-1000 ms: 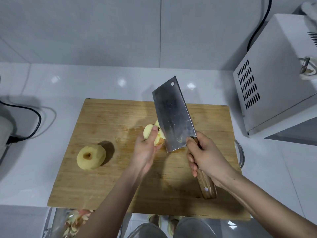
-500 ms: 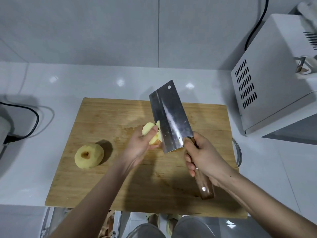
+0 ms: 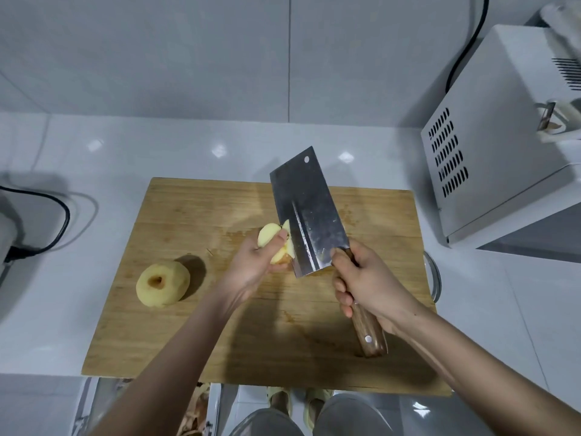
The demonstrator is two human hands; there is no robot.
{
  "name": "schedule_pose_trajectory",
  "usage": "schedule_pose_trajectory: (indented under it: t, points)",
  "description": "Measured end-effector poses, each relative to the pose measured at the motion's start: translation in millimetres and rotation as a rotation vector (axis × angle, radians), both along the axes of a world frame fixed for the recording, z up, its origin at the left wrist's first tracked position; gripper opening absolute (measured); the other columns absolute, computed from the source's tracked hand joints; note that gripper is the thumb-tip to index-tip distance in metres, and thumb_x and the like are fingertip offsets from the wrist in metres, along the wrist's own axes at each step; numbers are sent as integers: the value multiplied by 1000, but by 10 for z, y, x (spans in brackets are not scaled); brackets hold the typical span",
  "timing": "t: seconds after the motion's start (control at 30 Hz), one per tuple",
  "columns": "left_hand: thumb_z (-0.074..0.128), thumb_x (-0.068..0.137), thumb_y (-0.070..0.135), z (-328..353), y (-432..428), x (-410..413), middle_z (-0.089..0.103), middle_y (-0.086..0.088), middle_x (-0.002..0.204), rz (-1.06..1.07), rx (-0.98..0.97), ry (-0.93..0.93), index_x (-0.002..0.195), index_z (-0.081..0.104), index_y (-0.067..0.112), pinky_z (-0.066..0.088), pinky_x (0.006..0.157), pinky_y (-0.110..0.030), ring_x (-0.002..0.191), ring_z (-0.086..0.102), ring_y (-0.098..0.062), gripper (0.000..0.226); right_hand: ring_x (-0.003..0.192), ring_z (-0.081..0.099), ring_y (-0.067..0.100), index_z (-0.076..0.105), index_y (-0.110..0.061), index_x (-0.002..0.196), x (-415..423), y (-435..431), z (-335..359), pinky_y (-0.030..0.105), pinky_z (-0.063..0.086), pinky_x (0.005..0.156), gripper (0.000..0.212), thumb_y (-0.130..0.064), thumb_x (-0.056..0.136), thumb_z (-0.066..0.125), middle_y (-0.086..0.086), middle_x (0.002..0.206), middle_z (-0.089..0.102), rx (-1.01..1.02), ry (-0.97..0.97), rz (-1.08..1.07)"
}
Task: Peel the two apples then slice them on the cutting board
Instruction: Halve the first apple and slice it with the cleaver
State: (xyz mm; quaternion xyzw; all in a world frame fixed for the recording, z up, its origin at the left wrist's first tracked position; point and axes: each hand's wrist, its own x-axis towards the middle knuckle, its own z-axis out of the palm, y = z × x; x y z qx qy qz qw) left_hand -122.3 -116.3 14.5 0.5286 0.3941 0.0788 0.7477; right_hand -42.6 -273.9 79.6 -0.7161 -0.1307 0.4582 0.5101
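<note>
A single head-worn wide-angle camera looks steeply down, close over the cutting board [image 3: 201,316] on the white counter [image 3: 56,309], tiled wall beyond the board, the wearer's feet below its near edge.

- My left hand [image 3: 251,262] is palm-up, fingers curled around a cut apple piece [image 3: 273,240], thumb pressed on top of it.
- Left forearm runs from the lower left up to that grip, wrist bent slightly back.
- My right hand [image 3: 369,283] is wrapped tight on the cleaver [image 3: 309,215] handle, knuckles to the left, close behind the blade.
- Right forearm angles in from the lower right; the blade's edge sits against the piece just right of my left thumb.
</note>
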Motion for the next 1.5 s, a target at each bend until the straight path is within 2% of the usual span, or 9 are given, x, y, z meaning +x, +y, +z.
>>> schedule_pose_trajectory:
  t: [0.13,0.37,0.5,0.67,0.9,1.13,1.3,1.4,1.5]
  points:
    - [59,91,16,57,49,-58,62,-9,104,-75,26,-3,112,54,9,56,60,-23,84,65,-14,22,39,35,12,44,-15,85,59,-45,36,24,36,37,17,-23,100,42,-1,51,40,-3,93,3]
    - [63,89,24,107,217,-78,63,-14,108,-233,191,44,116,56,4,59,74,-38,94,64,-23,34,41,34,13,43,-16,82,61,-30,54,25,35,38,18,-23,99,42,0,52,39,3,123,7]
    - [61,91,22,89,100,-15,64,-10,107,-71,172,37,117,57,7,58,69,-29,92,64,-20,30,40,36,12,43,-15,84,2,5,30,24,36,38,17,-22,100,42,0,52,40,35,72,-22]
    - [62,89,24,43,-28,10,64,-14,112,56,14,-39,123,54,4,58,75,-33,91,65,-19,41,40,36,12,48,-18,88,41,7,41,24,36,38,14,-22,99,42,0,53,40,61,34,-7]
    - [74,63,57,28,36,-31,56,-21,129,56,-850,-424,128,52,4,47,93,-58,120,52,-38,87,40,34,13,45,-16,79,108,10,83,22,33,37,21,-24,98,46,2,53,40,82,212,-50]
    - [70,70,39,31,48,12,58,-21,128,206,-864,-323,135,48,4,50,93,-52,116,57,-33,77,42,33,13,45,-14,86,290,48,154,22,33,37,15,-23,98,47,1,53,40,31,288,4]
    - [79,63,36,12,214,-84,64,-28,112,246,-824,-301,121,54,0,54,82,-56,102,64,-40,73,39,36,12,48,-15,82,534,58,351,24,36,37,19,-23,98,45,0,52,42,-20,35,123]
    - [96,40,29,-71,344,-171,61,-29,119,213,-789,-395,127,50,1,47,92,-59,111,60,-41,102,35,40,12,51,-17,85,524,6,420,26,38,38,17,-23,99,44,2,50,45,18,-272,172]
    - [96,39,10,-122,336,-144,63,-22,118,127,-741,-528,121,53,6,38,101,-58,115,59,-36,93,35,42,7,51,-18,86,289,-17,311,22,35,40,12,-22,96,46,-3,50,44,85,-593,227]
